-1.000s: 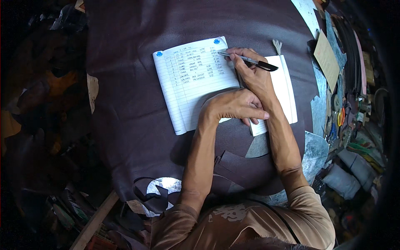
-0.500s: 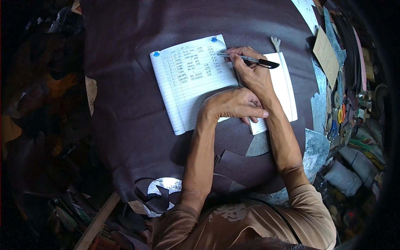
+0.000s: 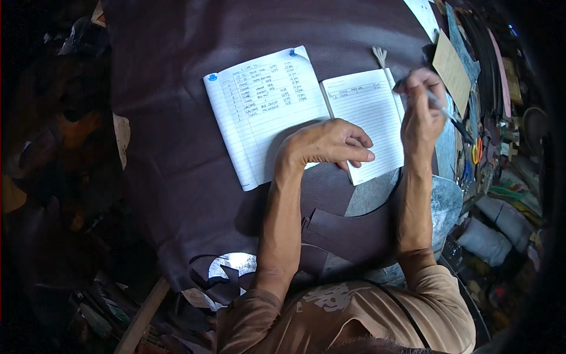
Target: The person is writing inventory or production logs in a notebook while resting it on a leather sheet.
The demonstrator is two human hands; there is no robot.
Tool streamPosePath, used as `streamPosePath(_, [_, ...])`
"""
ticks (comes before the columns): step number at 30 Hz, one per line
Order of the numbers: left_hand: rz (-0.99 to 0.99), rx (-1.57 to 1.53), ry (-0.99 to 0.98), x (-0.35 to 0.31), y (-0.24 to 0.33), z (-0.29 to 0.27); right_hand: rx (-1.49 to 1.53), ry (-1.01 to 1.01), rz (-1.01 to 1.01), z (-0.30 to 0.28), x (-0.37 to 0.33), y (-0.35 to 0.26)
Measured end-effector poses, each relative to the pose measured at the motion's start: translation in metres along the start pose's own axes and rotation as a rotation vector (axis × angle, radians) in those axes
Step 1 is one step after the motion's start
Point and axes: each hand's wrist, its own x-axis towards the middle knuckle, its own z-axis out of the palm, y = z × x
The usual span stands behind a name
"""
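My right hand grips a pen, its dark end pointing to the lower right. It hovers at the right edge of a lined notebook with a few handwritten lines near its top. To the left lies another lined notebook, its open page carrying a handwritten list. My left hand is empty; its fingers are loosely bent and the thumb stands apart. It rests across the lower inner corners of both notebooks. The right hand and pen are blurred by motion.
Dark brown leather covers the work surface under the notebooks. A tan card lies at the right, near yellow-handled scissors and other tools. A pale frayed tassel sits above the right notebook. Leather cut-outs lie near my left elbow.
My right hand has swung right with the pen, away from the left notebook's page, uncovering the right notebook's writing. The left hand stays nearly in place. The view has shifted slightly.
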Motion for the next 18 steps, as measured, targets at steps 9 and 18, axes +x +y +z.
streamPosePath(9, [0.027, -0.030, -0.002, 0.003, -0.005, -0.001, 0.006, -0.102, 0.238, 0.001, -0.045, 0.036])
streamPosePath(18, [0.036, -0.031, -0.054, 0.007, -0.005, -0.001, -0.034, -0.126, 0.218, -0.002, -0.047, 0.037])
